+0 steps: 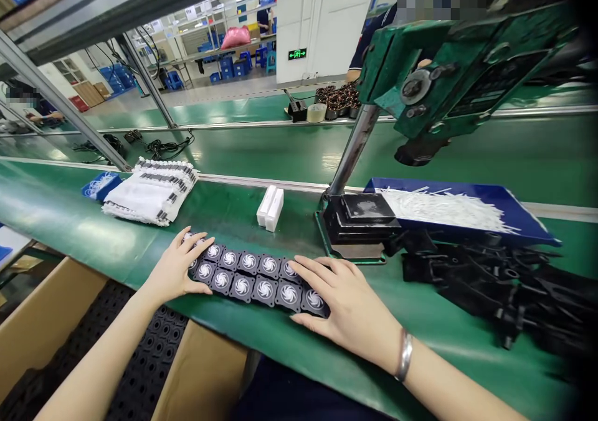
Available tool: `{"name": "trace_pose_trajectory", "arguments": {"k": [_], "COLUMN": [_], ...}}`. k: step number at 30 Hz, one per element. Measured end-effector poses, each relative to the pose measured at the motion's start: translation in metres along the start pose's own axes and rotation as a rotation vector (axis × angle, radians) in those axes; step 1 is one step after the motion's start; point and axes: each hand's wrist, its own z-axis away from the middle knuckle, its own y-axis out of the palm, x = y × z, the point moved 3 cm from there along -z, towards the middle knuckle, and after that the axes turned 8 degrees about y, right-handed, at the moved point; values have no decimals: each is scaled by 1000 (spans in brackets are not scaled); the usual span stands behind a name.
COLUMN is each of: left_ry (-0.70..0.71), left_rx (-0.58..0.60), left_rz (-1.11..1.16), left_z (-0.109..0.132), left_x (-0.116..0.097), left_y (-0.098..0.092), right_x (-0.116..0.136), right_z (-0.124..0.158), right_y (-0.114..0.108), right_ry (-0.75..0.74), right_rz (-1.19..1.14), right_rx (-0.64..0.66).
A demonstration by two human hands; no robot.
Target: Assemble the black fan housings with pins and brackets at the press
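Observation:
Two rows of small black square parts with white swirl centres [255, 274] lie on the green bench near its front edge. My left hand [175, 268] lies flat on the left end of the rows, fingers spread. My right hand [346, 306] rests flat at the right end, fingers stretched over the last parts. A silver bracelet sits on my right wrist. Neither hand grips anything.
A green hand press [448, 78] stands on a black base [362, 218] to the right. Behind it is a blue tray of white strips [448, 209]; black plastic parts [504, 284] pile at right. White blocks [270, 208] and stacked white-black parts [152, 190] lie behind. A cardboard box [56, 321] sits below.

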Motion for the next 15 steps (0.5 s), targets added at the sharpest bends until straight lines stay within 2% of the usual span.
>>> {"name": "trace_pose_trajectory", "arguments": {"k": [5,11,13,15], "left_ry": [-43,-71,-65,-50], "left_rx": [-42,-52,-49,-53], "left_rz": [-27,-4,25,39], "left_z": [-1,-16,-20,-22], "left_x": [-31,-79,-86,-85], "left_y": [3,10,9,5], "right_x": [-16,-48,-58,-66], "right_z": [19,42,48,51], "right_y": [-9,-28,-33,-37], "right_ry": [-28,-74,-74,-76], "right_rz": [27,51,59,66], "right_rx": [-9,-6,-15,-20]}}
